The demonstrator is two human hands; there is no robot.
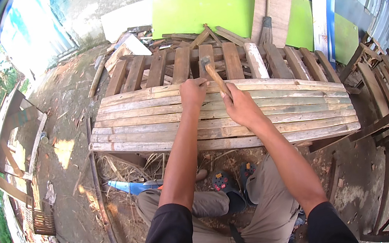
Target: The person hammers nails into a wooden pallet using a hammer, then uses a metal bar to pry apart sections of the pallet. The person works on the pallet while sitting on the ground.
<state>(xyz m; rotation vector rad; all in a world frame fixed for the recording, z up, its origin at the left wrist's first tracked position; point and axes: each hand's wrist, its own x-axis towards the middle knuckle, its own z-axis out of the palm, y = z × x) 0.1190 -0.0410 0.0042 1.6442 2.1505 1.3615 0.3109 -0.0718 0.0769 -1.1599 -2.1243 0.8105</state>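
In front of me stands a bench with a seat of split bamboo slats (150,119) and a back of upright brown wooden slats (157,69). My right hand (243,106) is wrapped round the wooden handle of a hammer (217,79). The hammer's dark head is up beside the back slats, just beyond my left hand (193,92). That hand rests at the seat's far edge, its fingers pinched together. Whatever is between those fingertips is too small to make out.
A blue-bladed handsaw (132,186) lies under the seat's front edge, by my legs. Scrap wood (133,46) is heaped behind the bench. A broom (266,31) leans on boards there. Another slatted wooden bench (382,89) is at right, a wooden frame (14,130) at left.
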